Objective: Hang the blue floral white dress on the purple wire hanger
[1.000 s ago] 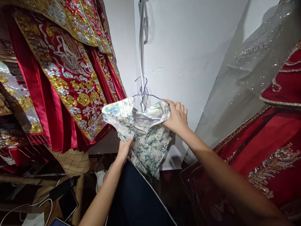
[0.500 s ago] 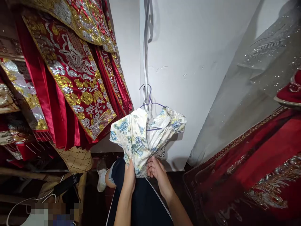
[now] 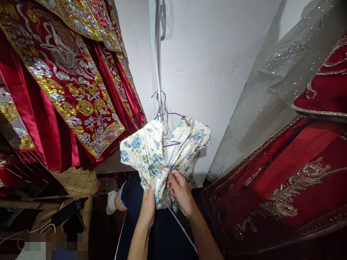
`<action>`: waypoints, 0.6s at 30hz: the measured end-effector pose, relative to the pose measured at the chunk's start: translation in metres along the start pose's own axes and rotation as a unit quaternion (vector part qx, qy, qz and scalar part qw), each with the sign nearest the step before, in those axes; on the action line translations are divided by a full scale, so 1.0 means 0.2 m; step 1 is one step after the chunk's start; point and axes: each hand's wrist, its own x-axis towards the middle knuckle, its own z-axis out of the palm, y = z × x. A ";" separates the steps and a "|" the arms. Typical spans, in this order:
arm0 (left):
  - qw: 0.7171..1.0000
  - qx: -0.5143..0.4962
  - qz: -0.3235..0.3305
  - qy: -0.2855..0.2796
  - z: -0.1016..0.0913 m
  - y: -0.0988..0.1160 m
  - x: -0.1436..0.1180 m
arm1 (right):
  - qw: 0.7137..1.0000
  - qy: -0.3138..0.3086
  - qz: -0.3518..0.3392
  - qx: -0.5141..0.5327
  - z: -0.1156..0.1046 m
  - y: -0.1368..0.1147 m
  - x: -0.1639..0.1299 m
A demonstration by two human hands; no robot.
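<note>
A white short-sleeved garment (image 3: pixel 155 153) with blue and yellow flowers hangs on a purple wire hanger (image 3: pixel 165 108), its lower part gathered over my lap. At its lower left side, my left hand (image 3: pixel 148 206) is closed on the fabric, thumb in front. My right hand (image 3: pixel 179 187) pinches the cloth where the two front panels cross, fingers bent together. What lies between those fingertips is hard to make out beyond the fabric itself. The hanger's hook stands beside a pale vertical strip (image 3: pixel 158 54) on the wall.
Red robes (image 3: pixel 73 90) with gold and silver sequins hang at the left. On the right are a sheer sparkling fabric (image 3: pixel 252 76) and a red embroidered garment (image 3: pixel 287 173). A low wooden frame (image 3: pixel 87 220) with cables and a dark device (image 3: pixel 69 211) stands lower left.
My right hand has moved up to the front crossing and pinches there. My left hand still holds the lower side. The view has shifted slightly to the right.
</note>
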 end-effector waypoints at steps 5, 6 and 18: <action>0.999 0.019 0.014 0.028 0.01 0.07 -0.06 | 1.000 0.002 0.023 -0.016 -0.02 -0.05 -0.03; 0.998 0.035 0.034 0.042 0.00 0.09 -0.06 | 0.999 0.002 0.029 -0.021 -0.03 -0.05 -0.04; 0.894 0.326 0.288 -0.107 0.14 0.08 -0.09 | 0.994 -0.063 0.049 -0.072 -0.02 0.03 -0.05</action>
